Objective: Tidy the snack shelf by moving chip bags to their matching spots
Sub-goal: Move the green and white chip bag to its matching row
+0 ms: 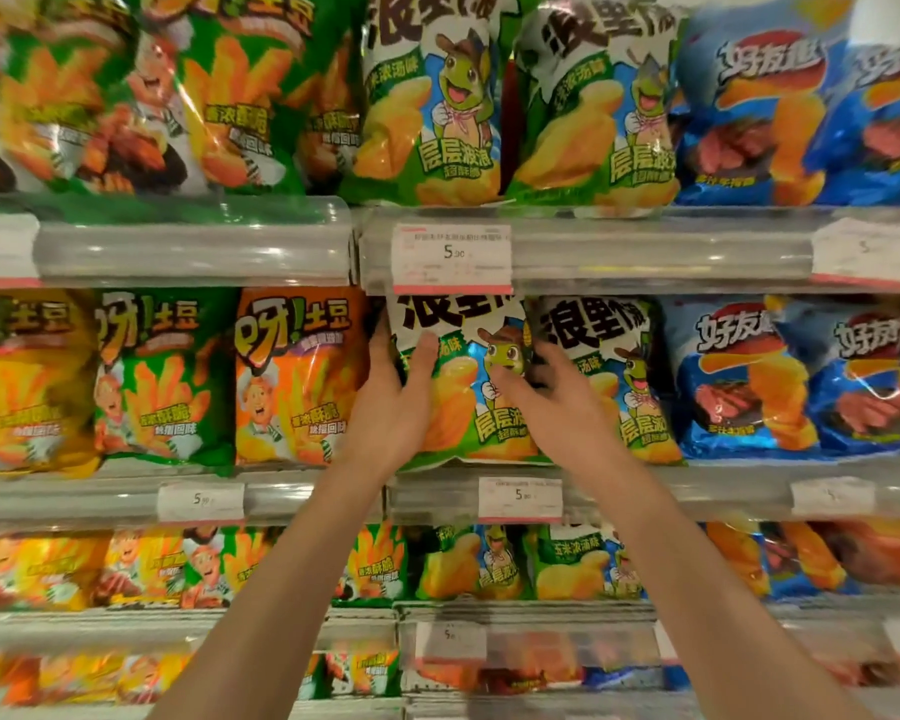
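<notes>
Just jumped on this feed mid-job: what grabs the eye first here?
Both hands on one green turtle-mascot chip bag on the middle shelf: the left hand holds its left edge, the right hand its right side. An orange fries bag stands just left of it, blue bags to the right.

On the middle shelf a turtle chip bag stands between the left hand and right hand. A fries bag stands just left of it, a second turtle bag just right, a price tag above
</notes>
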